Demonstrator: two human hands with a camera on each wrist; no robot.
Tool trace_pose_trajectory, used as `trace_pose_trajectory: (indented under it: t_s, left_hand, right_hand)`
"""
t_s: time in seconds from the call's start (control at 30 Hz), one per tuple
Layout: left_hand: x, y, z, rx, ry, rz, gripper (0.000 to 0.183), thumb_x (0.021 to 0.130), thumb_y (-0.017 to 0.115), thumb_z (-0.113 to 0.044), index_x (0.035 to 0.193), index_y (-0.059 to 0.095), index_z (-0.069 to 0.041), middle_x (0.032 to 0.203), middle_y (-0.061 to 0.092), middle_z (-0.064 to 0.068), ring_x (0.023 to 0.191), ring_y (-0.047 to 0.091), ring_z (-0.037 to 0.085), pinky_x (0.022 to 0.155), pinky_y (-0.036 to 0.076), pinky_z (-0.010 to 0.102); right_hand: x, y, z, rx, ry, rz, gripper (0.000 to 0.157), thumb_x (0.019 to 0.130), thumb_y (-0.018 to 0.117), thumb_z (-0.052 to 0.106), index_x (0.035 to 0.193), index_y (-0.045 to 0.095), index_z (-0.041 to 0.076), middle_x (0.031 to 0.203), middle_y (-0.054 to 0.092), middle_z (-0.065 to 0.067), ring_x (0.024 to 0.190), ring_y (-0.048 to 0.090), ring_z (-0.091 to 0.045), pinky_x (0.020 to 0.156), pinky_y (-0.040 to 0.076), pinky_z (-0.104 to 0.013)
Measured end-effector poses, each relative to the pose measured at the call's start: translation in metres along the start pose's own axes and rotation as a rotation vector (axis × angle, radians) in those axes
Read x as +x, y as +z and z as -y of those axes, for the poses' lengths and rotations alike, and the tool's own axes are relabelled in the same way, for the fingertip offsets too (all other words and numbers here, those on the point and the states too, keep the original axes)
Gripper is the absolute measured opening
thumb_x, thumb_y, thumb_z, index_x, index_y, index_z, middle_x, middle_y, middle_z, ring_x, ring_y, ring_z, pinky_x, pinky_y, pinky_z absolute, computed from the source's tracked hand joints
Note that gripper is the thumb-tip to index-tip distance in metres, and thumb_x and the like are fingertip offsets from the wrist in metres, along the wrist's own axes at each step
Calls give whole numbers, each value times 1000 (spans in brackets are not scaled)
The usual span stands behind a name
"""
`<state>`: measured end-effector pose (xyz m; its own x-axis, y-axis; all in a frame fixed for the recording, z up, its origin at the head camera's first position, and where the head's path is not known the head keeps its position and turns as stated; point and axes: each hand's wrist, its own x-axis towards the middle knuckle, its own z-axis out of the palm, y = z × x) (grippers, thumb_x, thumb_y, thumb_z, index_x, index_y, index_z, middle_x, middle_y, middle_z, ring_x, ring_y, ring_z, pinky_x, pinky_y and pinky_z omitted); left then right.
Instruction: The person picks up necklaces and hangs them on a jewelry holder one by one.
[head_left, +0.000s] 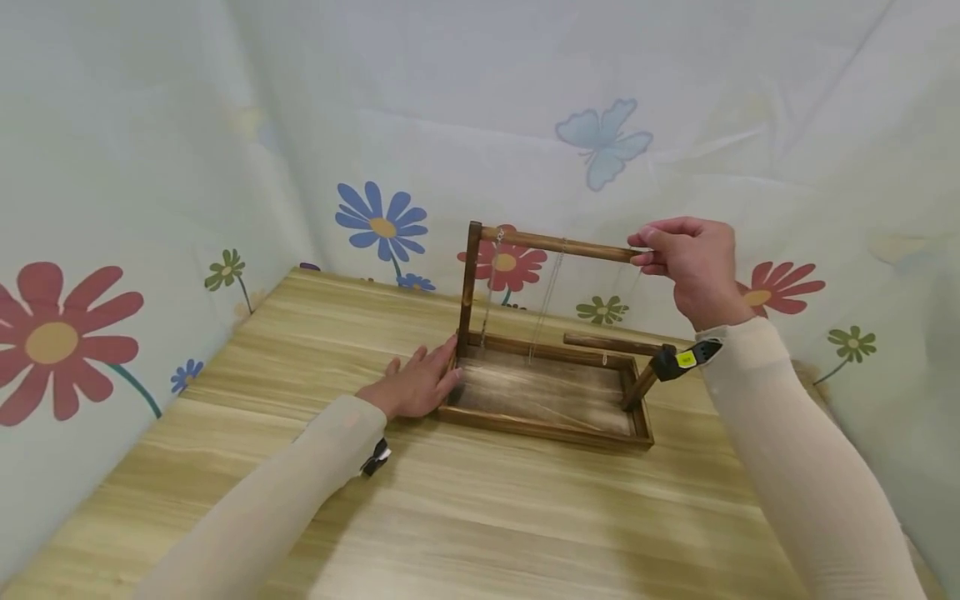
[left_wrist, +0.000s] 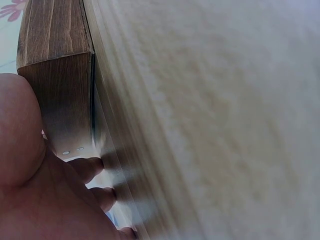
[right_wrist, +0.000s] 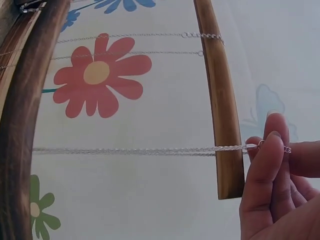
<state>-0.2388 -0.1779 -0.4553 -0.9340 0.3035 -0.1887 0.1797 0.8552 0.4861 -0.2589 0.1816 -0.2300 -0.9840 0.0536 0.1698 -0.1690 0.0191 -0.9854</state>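
Observation:
A dark brown wooden jewelry stand (head_left: 546, 437) has a tray base, a tall post on its left and an upper bar (head_left: 592, 248). My right hand (head_left: 697, 262) is at the free end of that bar. In the right wrist view, its thumb and fingers pinch the end of a silver chain necklace (right_wrist: 125, 151), whose strands run across the bar and down past the lower bar (right_wrist: 30, 110). Two more silver chains (head_left: 491, 283) hang from the upper bar farther left. My left hand (head_left: 420, 383) rests against the tray's left end, fingers extended.
The stand sits on a light wood-grain table (head_left: 480, 508). Behind it hangs a pale cloth (head_left: 465, 83) printed with flowers and a butterfly. A short post (head_left: 637, 390) at the tray's right carries the lower bar.

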Motion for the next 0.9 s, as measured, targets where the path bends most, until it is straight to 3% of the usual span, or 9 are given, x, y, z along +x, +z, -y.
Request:
trace_pose_trajectory:
  t_s: [0.23,0.4,0.63,0.9]
  left_hand:
    - [-1,-1,-2,-10,11,-7,72,110,28,-59,169,-3,-31,177,13,-4,164,4,39,124,-1,75]
    - [1,1,1,-8,19,-10,74,109,27,-62,169,-4,-31,177,13,-3,164,3,40,124,-2,75]
    - [1,2,1,8,16,-13,76,107,24,-66,168,-7,-32,177,13,0,164,5,40,124,0,75]
    - [3,0,1,27,16,-14,77,107,22,-67,168,-8,-31,177,14,-2,164,6,41,123,1,76]
  right_hand:
    - [-7,14,-5,-72,-95,1,8,97,74,14,95,77,7,80,79,3,60,73,-10,62,61,-23]
    - [-14,20,-14,-103,-146,10,17,98,73,15,104,73,-1,82,79,5,61,74,-9,61,60,-22]
    - [-22,21,-28,-180,-166,23,24,101,70,19,111,72,-3,84,79,8,66,75,-8,62,60,-22]
    - [-24,19,-41,-260,-189,9,21,102,67,18,111,72,0,85,78,10,72,76,-8,61,60,-24]
